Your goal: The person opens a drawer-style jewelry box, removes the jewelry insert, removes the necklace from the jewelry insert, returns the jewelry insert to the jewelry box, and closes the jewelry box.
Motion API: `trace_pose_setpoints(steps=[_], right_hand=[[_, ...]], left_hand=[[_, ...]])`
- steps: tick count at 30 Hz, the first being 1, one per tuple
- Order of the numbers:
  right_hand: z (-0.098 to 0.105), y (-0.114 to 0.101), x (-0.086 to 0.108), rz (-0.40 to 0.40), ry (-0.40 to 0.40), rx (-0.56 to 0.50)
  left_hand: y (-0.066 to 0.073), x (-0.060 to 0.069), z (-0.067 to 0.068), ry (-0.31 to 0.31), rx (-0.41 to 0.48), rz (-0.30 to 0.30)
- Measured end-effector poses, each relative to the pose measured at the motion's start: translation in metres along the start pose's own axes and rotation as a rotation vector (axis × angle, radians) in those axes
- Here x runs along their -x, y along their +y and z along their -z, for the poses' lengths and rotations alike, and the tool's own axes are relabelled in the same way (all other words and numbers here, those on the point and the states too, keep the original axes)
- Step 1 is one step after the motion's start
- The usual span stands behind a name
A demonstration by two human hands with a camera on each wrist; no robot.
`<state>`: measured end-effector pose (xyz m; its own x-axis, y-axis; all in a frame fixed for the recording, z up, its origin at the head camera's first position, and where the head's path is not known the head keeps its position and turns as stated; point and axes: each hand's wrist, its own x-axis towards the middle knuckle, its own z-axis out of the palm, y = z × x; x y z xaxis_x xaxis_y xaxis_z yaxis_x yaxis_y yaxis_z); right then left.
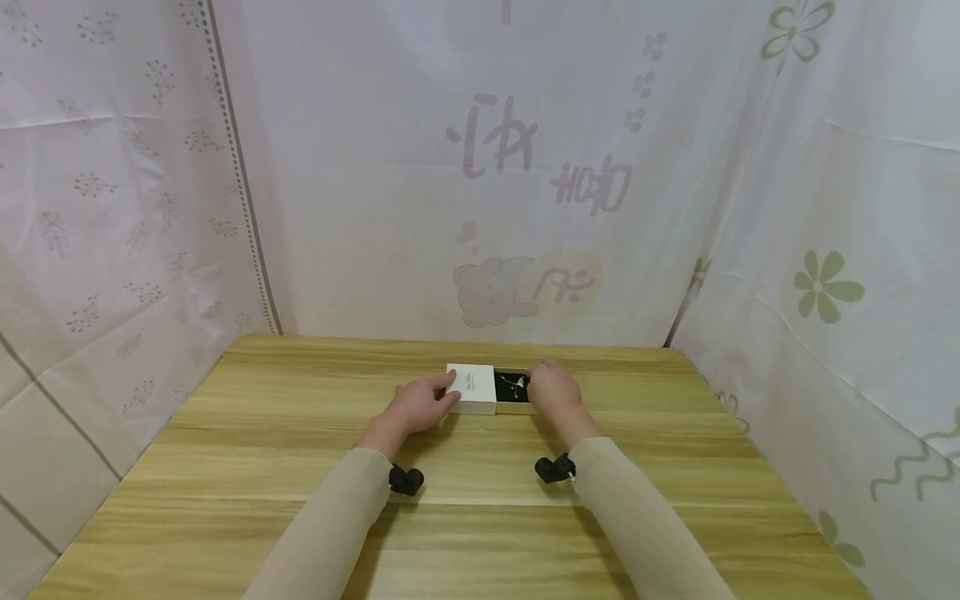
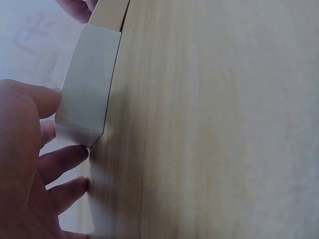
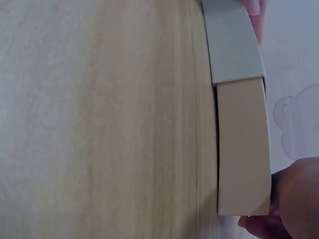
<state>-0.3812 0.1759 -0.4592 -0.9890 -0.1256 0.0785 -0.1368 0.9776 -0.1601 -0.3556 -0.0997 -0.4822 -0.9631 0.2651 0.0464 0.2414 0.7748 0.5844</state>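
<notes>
A white box sleeve (image 1: pixel 472 383) with small dark print lies on the table, and a tan drawer (image 3: pixel 244 149) sticks out of its right end. Inside the drawer, silver jewelry (image 1: pixel 514 385) rests on a black insert; its exact kind is too small to tell. My left hand (image 1: pixel 416 406) holds the sleeve's left end, with thumb and forefinger against it and the other fingers loosely spread in the left wrist view. At the drawer's far right end, my right hand (image 1: pixel 553 387) grips the edge with curled fingers, partly hidden behind the hand itself.
The wood-grain table (image 1: pixel 300 467) extends on all sides of the box. A printed cloth curtain (image 1: pixel 375 167) hangs behind it, with more patterned cloth at left and right. Small black cameras (image 1: pixel 406 480) sit on both wrists.
</notes>
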Motion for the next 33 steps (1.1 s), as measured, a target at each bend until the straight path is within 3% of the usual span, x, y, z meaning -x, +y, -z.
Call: trace_pose_setpoints(steps=[10, 25, 33], right_hand=[[-0.002, -0.001, 0.0, -0.04, -0.025, -0.057], [0.0, 0.005, 0.001, -0.021, 0.043, -0.176], [0.008, 0.01, 0.001, -0.045, 0.048, -0.369]], left_hand=[[0.0, 0.0, 0.0, -0.008, -0.003, 0.006], [-0.001, -0.002, 0.0, -0.003, -0.011, 0.001], [-0.005, -0.003, -0.002, 0.002, 0.002, -0.014]])
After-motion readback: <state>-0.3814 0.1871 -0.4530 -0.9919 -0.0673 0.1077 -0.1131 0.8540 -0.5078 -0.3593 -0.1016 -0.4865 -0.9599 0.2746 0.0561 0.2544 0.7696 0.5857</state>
